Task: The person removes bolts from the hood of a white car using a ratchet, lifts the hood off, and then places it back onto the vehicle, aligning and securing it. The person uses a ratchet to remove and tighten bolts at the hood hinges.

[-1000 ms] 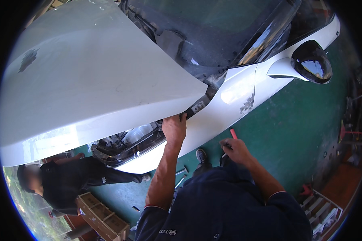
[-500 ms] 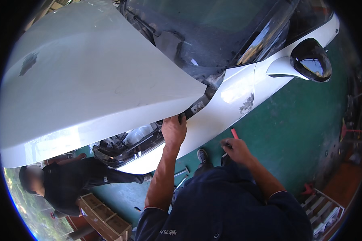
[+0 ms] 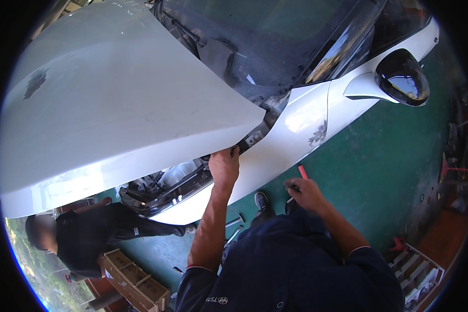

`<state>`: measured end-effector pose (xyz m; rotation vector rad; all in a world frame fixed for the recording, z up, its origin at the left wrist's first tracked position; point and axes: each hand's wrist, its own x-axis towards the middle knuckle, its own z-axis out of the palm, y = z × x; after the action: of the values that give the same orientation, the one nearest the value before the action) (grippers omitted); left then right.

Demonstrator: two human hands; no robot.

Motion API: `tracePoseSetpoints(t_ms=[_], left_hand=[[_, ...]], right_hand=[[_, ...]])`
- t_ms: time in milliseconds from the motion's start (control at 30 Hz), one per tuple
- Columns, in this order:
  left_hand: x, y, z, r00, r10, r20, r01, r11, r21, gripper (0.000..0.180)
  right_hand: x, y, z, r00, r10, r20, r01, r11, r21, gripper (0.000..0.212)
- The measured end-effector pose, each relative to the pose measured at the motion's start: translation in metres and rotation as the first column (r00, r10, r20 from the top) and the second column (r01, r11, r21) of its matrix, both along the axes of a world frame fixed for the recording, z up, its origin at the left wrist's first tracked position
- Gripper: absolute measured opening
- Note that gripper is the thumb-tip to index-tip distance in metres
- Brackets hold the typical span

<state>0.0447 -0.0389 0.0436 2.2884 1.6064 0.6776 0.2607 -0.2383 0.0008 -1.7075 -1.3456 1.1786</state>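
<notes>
The raised hood (image 3: 114, 104) leaves a side-edge gap for the left hand (image 3: 224, 167), curled in beside the fender (image 3: 273, 156), grip hidden; the right hand (image 3: 305, 194) is half-closed, its hold on the red rod (image 3: 302, 171) unclear

— What's hidden?
— Some fingers of the left hand (image 3: 224, 169), under the hood (image 3: 125, 109).
— The right hand's (image 3: 309, 195) dark object (image 3: 295, 187)?
— Too small to identify.
— Windshield (image 3: 275, 36)?
— Cut off, far side.

The head view (wide fisheye) looks down at the car (image 3: 125, 109).
</notes>
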Motion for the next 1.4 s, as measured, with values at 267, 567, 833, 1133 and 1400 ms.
tracePoseSetpoints(t_ms=[267, 567, 833, 1133, 1400], left_hand=[[-0.007, -0.005, 0.003, 0.994, -0.081, 0.077, 0.080, 0.997, 0.008, 0.021], [-0.005, -0.002, 0.005, 0.999, 0.040, -0.015, -0.040, 0.998, -0.050, 0.029], [-0.004, -0.002, -0.002, 0.997, -0.001, -0.083, -0.005, 0.998, -0.068, 0.022], [0.000, -0.007, 0.008, 0.999, 0.033, -0.036, -0.034, 0.999, -0.028, 0.022], [-0.005, 0.000, 0.002, 0.992, -0.087, -0.096, 0.088, 0.996, 0.005, 0.027]], right_hand=[[0.002, 0.000, -0.004, 1.000, -0.003, -0.026, 0.003, 1.000, 0.025, 0.025], [0.003, 0.001, -0.004, 1.000, 0.019, -0.017, -0.019, 1.000, -0.002, 0.026], [0.005, 0.002, -0.005, 1.000, 0.014, -0.022, -0.014, 1.000, -0.004, 0.026], [0.007, 0.005, -0.005, 1.000, 0.021, -0.005, -0.021, 1.000, 0.016, 0.027], [0.008, 0.006, -0.007, 1.000, 0.026, -0.003, -0.026, 0.999, 0.022, 0.027]])
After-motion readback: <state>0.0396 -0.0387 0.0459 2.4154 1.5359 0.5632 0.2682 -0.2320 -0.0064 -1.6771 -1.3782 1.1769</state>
